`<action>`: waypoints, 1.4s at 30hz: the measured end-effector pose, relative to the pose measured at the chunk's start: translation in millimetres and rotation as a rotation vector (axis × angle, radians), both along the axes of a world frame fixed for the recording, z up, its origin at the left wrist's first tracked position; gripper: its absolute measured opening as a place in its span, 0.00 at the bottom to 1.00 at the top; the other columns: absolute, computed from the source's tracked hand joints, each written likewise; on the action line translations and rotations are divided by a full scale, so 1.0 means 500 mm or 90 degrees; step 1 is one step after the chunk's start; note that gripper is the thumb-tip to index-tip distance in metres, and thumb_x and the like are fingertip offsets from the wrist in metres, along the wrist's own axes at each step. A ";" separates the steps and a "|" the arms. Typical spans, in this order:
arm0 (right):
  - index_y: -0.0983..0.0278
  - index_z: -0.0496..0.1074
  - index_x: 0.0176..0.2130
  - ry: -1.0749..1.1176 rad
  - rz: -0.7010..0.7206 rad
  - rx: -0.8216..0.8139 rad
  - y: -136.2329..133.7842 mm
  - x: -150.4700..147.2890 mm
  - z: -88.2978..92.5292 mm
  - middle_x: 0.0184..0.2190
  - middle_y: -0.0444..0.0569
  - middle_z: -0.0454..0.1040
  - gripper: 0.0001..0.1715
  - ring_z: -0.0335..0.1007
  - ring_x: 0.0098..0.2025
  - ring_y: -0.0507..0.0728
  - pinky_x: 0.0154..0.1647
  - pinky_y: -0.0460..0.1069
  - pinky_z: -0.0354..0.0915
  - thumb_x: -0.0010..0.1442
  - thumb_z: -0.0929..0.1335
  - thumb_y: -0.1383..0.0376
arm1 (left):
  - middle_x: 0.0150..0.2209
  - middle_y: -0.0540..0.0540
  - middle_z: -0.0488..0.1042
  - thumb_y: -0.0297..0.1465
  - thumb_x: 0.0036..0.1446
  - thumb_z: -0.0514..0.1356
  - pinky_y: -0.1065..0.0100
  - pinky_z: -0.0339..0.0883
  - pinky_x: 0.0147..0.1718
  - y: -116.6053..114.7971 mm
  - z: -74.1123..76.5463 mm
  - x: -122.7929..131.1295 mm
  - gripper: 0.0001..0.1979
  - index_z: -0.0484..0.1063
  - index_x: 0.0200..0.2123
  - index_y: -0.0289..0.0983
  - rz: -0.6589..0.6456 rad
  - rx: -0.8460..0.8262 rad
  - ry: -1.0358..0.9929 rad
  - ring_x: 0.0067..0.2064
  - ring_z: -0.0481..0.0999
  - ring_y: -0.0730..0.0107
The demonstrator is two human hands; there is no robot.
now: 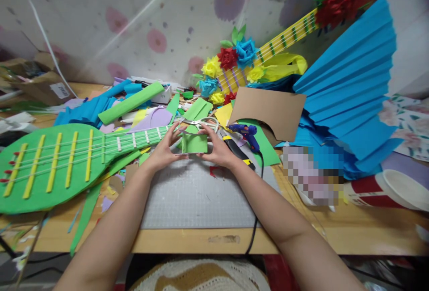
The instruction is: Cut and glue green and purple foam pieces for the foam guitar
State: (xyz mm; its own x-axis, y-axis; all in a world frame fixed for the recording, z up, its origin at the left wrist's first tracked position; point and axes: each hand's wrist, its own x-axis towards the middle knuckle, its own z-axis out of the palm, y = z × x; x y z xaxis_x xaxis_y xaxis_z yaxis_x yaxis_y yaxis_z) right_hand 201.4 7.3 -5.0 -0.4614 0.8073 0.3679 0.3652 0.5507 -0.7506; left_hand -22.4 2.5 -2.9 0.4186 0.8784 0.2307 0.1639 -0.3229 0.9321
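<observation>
My left hand [166,150] and my right hand [218,149] hold a small green paper-covered piece [197,143] between them, over the far part of the grey cutting mat [201,201]. It looks like a small open frame with thin, pale edges; fingers grip its top and thumbs its lower edge, left hand on one end, right hand on the other. Just behind it lie scissors with white handles [210,124]. Close to my right hand are a black-and-yellow utility knife [237,150] and a blue glue gun [247,135].
A green lute-shaped craft [63,166] with yellow strips lies at left. Behind stand a yellow stringed craft [275,48] with paper flowers, brown cardboard [268,107] and pleated blue paper [355,85]. A paper bucket [368,192] lies at right. The glue gun's cord [256,219] hangs over the table edge.
</observation>
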 end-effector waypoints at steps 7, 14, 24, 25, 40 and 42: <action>0.57 0.43 0.64 -0.030 0.009 -0.002 0.003 0.004 -0.002 0.56 0.56 0.61 0.53 0.58 0.58 0.62 0.56 0.60 0.59 0.47 0.72 0.63 | 0.60 0.39 0.61 0.35 0.42 0.69 0.52 0.54 0.59 0.005 -0.006 -0.009 0.50 0.43 0.63 0.47 0.016 0.033 0.022 0.61 0.60 0.56; 0.57 0.42 0.65 -0.070 0.008 0.020 0.001 0.005 0.002 0.59 0.57 0.57 0.53 0.56 0.59 0.62 0.57 0.60 0.57 0.48 0.71 0.64 | 0.58 0.38 0.62 0.35 0.43 0.68 0.50 0.54 0.59 0.000 -0.003 -0.005 0.49 0.42 0.64 0.47 0.019 0.020 0.036 0.61 0.60 0.55; 0.59 0.40 0.65 -0.152 0.020 0.015 0.000 0.004 -0.002 0.56 0.57 0.60 0.55 0.56 0.58 0.63 0.58 0.62 0.53 0.47 0.71 0.65 | 0.57 0.36 0.62 0.33 0.43 0.67 0.48 0.57 0.56 -0.001 -0.014 -0.007 0.47 0.44 0.62 0.43 0.043 0.023 0.098 0.59 0.64 0.54; 0.59 0.39 0.65 -0.156 0.022 0.016 0.001 0.004 -0.003 0.57 0.57 0.60 0.55 0.56 0.58 0.63 0.59 0.61 0.53 0.47 0.71 0.65 | 0.57 0.36 0.62 0.33 0.43 0.67 0.48 0.57 0.56 -0.001 -0.015 -0.007 0.47 0.45 0.62 0.43 0.043 0.022 0.099 0.59 0.64 0.54; 0.59 0.35 0.66 -0.192 0.005 0.040 -0.001 0.001 -0.002 0.54 0.57 0.62 0.58 0.57 0.55 0.64 0.55 0.62 0.56 0.47 0.71 0.64 | 0.58 0.37 0.61 0.33 0.42 0.67 0.49 0.52 0.59 -0.001 -0.014 0.004 0.46 0.46 0.61 0.43 0.022 0.003 0.037 0.61 0.60 0.55; 0.59 0.36 0.66 -0.193 -0.006 0.044 0.001 0.001 -0.002 0.54 0.57 0.63 0.58 0.58 0.55 0.64 0.55 0.62 0.57 0.47 0.71 0.64 | 0.58 0.37 0.61 0.33 0.43 0.67 0.49 0.53 0.59 0.000 -0.017 0.003 0.46 0.46 0.61 0.43 0.023 0.002 0.034 0.61 0.60 0.55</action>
